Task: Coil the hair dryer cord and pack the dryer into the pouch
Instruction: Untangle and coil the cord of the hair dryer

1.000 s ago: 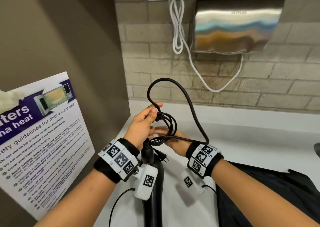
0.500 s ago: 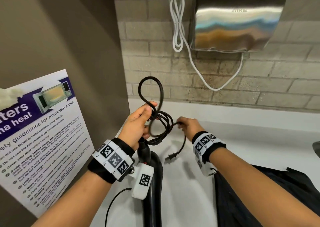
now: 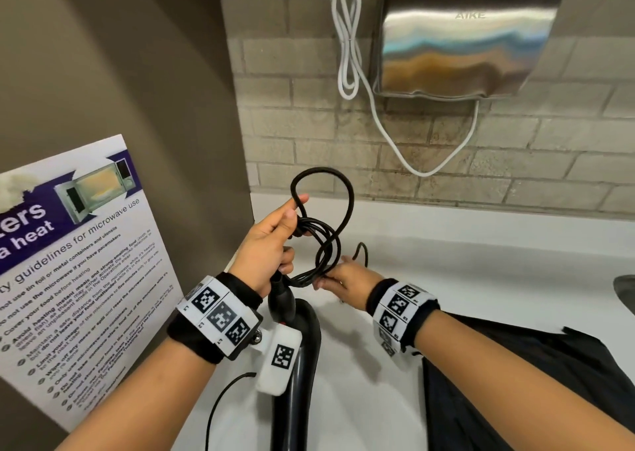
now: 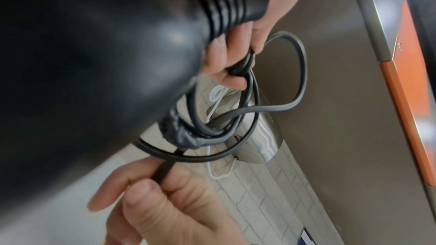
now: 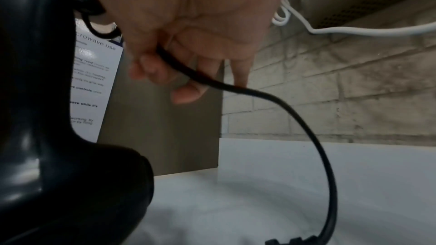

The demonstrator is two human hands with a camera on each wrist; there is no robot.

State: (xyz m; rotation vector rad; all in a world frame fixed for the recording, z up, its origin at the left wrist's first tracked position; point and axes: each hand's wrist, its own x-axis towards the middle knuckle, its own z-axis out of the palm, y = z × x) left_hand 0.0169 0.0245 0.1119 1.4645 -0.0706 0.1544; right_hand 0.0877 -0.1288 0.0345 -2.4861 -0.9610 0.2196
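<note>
The black hair dryer stands handle-up below my left wrist; its body fills the left wrist view and its dark bulk the right wrist view. My left hand grips the gathered loops of the black cord above the handle, with one loop rising over the fingers. My right hand pinches the free cord end just under the coil; the tail curves down to the plug near the counter. The black pouch lies at lower right.
White countertop runs to a brick wall. A steel hand dryer with a white cable hangs on the wall. A brown panel with a microwave poster stands at the left. A sink edge shows at far right.
My right hand has come back in from the right to the underside of the coil, carrying the cord end. The top loop is larger. My left hand keeps its grip.
</note>
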